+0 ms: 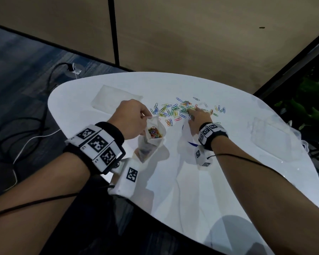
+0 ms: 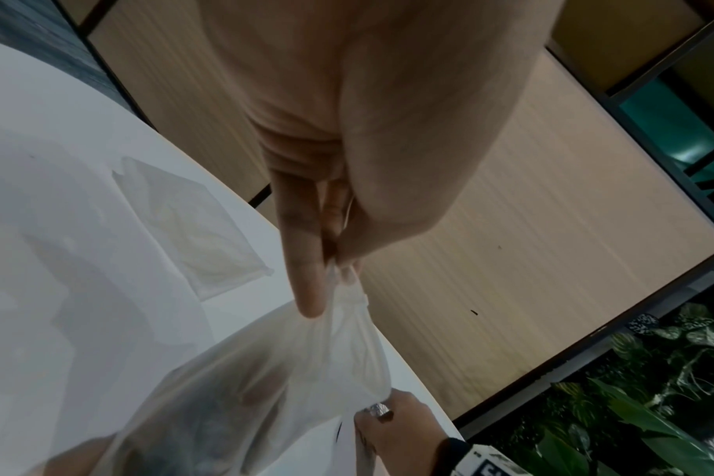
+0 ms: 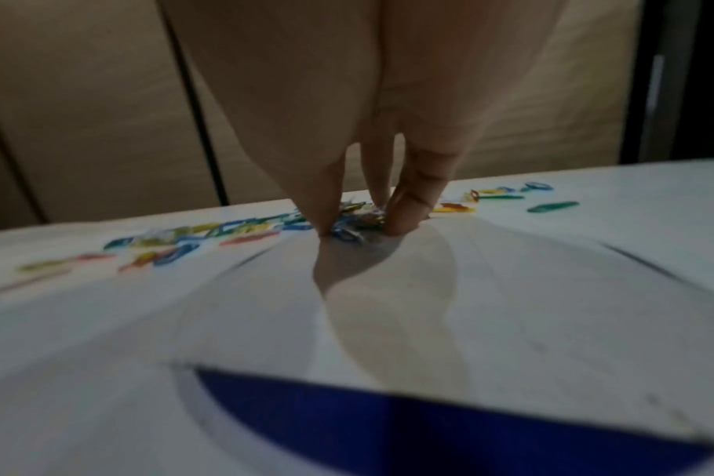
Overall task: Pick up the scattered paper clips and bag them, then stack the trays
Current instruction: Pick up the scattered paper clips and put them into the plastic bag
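Reaching into the scattered paper clips (image 1: 182,110) at the far middle of the white worktop (image 1: 210,181), the right hand (image 1: 200,117) has its fingertips (image 3: 400,222) down on the surface, bunched around a small cluster — pinching at them. The left hand (image 1: 131,120), nearer and to the left, pinches the rim of a clear plastic bag (image 1: 153,135), keeping its mouth open; coloured clips already lie inside. One clear tray (image 1: 116,97) sits beyond the left hand, another tray (image 1: 271,135) far right.
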Available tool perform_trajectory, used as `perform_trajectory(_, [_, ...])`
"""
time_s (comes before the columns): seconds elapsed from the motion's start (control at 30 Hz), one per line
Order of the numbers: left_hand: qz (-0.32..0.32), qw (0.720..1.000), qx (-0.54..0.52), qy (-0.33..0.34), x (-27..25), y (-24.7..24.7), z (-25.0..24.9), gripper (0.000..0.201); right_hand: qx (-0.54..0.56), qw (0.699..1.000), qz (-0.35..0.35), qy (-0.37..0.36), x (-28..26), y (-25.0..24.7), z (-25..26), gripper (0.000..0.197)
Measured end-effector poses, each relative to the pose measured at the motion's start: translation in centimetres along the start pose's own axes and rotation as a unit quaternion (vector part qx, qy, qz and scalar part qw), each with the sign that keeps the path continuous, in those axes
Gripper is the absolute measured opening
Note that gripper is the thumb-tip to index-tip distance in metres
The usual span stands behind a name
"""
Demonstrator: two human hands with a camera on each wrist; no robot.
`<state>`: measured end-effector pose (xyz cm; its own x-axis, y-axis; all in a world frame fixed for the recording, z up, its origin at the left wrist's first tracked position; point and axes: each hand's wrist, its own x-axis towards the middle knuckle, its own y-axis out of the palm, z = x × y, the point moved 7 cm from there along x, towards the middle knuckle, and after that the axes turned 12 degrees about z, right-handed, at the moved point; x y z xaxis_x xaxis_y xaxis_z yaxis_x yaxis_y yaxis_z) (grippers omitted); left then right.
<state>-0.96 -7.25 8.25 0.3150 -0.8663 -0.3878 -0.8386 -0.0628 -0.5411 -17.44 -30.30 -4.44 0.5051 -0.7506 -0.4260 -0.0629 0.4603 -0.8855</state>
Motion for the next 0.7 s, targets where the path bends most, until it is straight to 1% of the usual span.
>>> perform_trajectory(0.03, [0.001,1.000,0.002,-0.003,0.0,0.0,0.0,0.017,-0.018,1.000,-0.005,-0.020,0.0,0.1,0.5,0.039])
perform_trajectory(0.1, [0.001,1.000,0.005,-0.006,0.0,0.0,0.0,0.017,-0.046,0.997,-0.046,-0.039,-0.4,-0.2,1.3,0.030])
perform_trajectory(0.17, [0.001,1.000,0.010,-0.006,0.0,-0.1,0.0,0.019,-0.043,0.996,-0.067,-0.033,-0.8,-0.3,1.3,0.029])
perform_trajectory(0.27, [0.004,1.000,0.018,-0.009,-0.1,0.0,0.0,0.019,-0.021,0.997,-0.067,-0.012,-0.9,-0.5,0.5,0.026])
perform_trajectory(0.37, [0.006,1.000,0.017,-0.016,-0.1,-0.1,0.0,0.018,0.076,0.993,-0.083,0.024,-1.4,-1.4,-1.5,0.013])
perform_trajectory(0.43, [0.008,1.000,0.014,-0.019,-0.1,-0.1,0.0,0.019,0.171,0.980,-0.085,0.053,-1.8,-1.6,-3.1,0.006])
perform_trajectory(0.47, [0.008,1.000,0.013,-0.019,-0.1,-0.1,-0.1,0.019,0.230,0.968,-0.077,0.069,-2.2,-1.7,-3.8,0.005])
perform_trajectory(0.5, [0.007,1.000,0.013,-0.021,-0.1,-0.1,-0.1,0.019,0.307,0.947,-0.065,0.073,-2.5,-1.6,-4.1,0.004])
perform_trajectory(0.53, [0.006,1.000,0.013,-0.021,-0.1,-0.1,-0.1,0.018,0.406,0.910,-0.053,0.061,-3.1,-1.7,-3.8,0.003])
perform_trajectory(0.57, [0.006,1.000,0.013,-0.022,-0.1,-0.1,-0.1,0.018,0.516,0.855,-0.046,0.032,-3.6,-1.9,-3.1,0.005])
perform_trajectory(0.6, [0.005,1.000,0.012,-0.023,0.0,-0.1,-0.1,0.017,0.603,0.797,-0.031,-0.008,-4.3,-2.3,-1.8,0.009])
perform_trajectory(0.63, [0.003,1.000,0.009,-0.023,0.0,-0.1,-0.1,0.017,0.662,0.747,-0.008,-0.058,-5.3,-3.0,0.1,0.014])
perform_trajectory(0.67, [0.001,1.000,0.005,-0.024,0.1,-0.1,0.0,0.016,0.688,0.719,0.023,-0.100,-6.5,-3.6,2.3,0.017])
perform_trajectory(0.7, [-0.002,1.000,0.002,-0.023,0.1,-0.1,0.1,0.016,0.692,0.706,0.058,-0.141,-7.8,-4.2,4.8,0.018])
